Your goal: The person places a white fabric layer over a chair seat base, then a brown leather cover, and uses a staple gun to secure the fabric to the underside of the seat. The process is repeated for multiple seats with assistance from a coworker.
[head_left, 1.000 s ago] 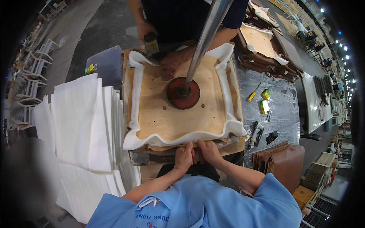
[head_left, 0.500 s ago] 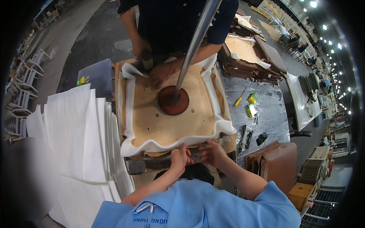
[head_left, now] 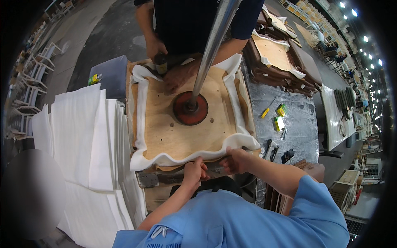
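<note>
A square wooden seat panel lies flat before me, bordered by white padding and a brown cover showing below it. The round red pad of a metal rod rests on its middle. At the panel's near edge my left hand is closed, its fingers curled just under the padding; what they pinch is hidden. To its right, my right hand is slightly blurred, thumb apart from the bent fingers, by the near right corner. Across from me, a person's hand holds a dark tool; their other hand rests on the panel.
White padding sheets are stacked on my left beside a grey block. On the dark table to the right lie a yellow screwdriver, small green-yellow boxes and a black tool. Brown covered seats are piled at the far right.
My right hand has moved slightly right and up along the near edge, its fingers parting. My left hand stays at nearly the same place. The view has shifted a little.
</note>
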A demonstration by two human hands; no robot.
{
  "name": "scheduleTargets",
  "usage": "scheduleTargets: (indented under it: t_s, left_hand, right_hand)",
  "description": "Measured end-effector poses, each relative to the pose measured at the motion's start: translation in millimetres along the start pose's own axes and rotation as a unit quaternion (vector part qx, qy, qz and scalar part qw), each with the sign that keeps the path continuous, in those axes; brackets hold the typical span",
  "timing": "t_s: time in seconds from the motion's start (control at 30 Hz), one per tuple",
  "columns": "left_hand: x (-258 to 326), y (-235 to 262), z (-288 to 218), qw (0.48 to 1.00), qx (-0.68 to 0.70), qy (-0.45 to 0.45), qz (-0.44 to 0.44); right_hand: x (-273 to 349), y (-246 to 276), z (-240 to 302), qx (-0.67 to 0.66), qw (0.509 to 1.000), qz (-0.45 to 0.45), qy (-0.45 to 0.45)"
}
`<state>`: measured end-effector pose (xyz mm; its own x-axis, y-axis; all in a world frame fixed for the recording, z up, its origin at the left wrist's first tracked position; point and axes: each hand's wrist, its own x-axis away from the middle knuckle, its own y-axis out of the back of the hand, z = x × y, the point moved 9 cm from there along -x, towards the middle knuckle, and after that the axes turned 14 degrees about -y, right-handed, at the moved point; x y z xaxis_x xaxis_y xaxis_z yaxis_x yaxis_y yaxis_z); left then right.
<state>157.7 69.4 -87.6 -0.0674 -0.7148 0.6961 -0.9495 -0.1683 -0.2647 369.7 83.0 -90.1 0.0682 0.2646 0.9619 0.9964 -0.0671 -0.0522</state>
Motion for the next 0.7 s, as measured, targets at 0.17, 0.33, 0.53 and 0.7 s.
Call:
scheduleTargets:
  t_s: [0.17,0.33,0.53,0.7]
  left_hand:
    - [5.0,-4.8,5.6,0.997,0.038,0.067,-0.003]
    - [16.7,-48.4,27.7,0.972,0.102,0.209,0.019]
    - [-5.7,-67.2,37.1,0.981,0.040,0.189,-0.021]
    - [-13.4,-63.2,31.3,0.985,-0.010,0.164,-0.042]
  right_hand:
    - [3.8,-0.5,11.2,0.134,0.989,0.024,0.055]
    - [6.0,-6.6,9.7,0.148,0.970,0.046,0.188]
    - [7.4,-8.5,5.8,0.169,0.952,0.002,0.255]
    - [16.2,-17.4,3.6,0.198,0.934,0.000,0.297]
